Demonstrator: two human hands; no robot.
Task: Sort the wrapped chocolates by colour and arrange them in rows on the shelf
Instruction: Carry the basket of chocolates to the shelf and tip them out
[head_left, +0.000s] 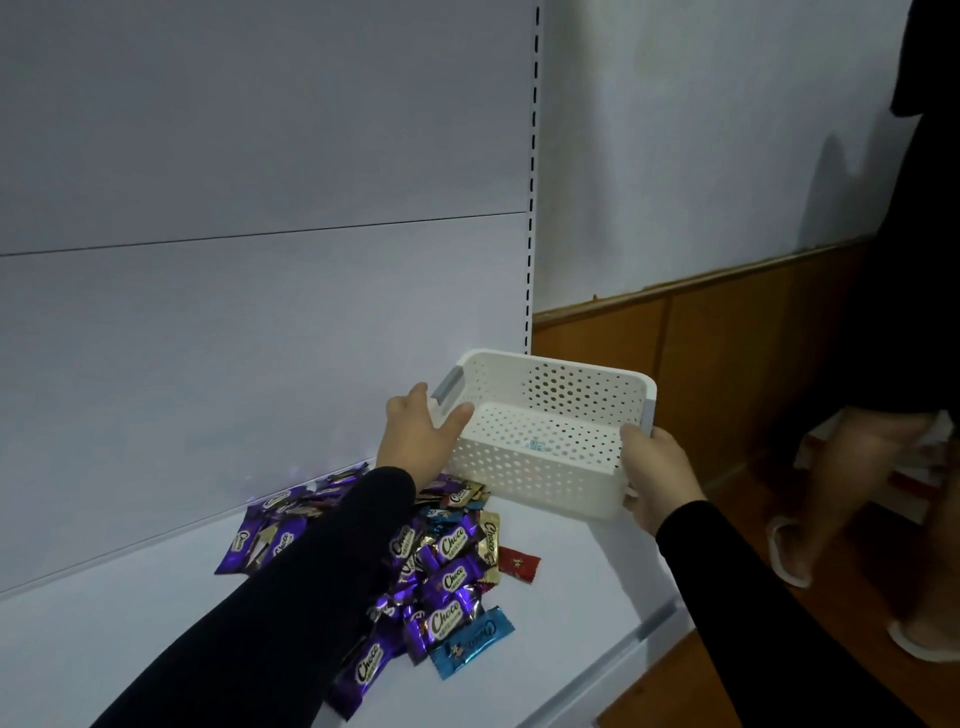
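Observation:
A heap of wrapped chocolates (441, 566) lies on the white shelf (571, 582), mostly purple, partly hidden under my left sleeve. A blue one (475, 642) lies at the heap's near edge, a red one (519, 562) at its right, a gold one (491, 540) beside it. Both hands hold an empty white perforated basket (545, 441), tilted, above the shelf's right end. My left hand (421, 431) grips its left end by the grey handle. My right hand (657, 475) grips its right end.
The shelf's white back panel (260, 312) rises behind, with a slotted upright (531, 208) at its right. Another person's legs in white slippers (852, 467) stand on the wooden floor at the right. The shelf's front edge (644, 631) runs diagonally.

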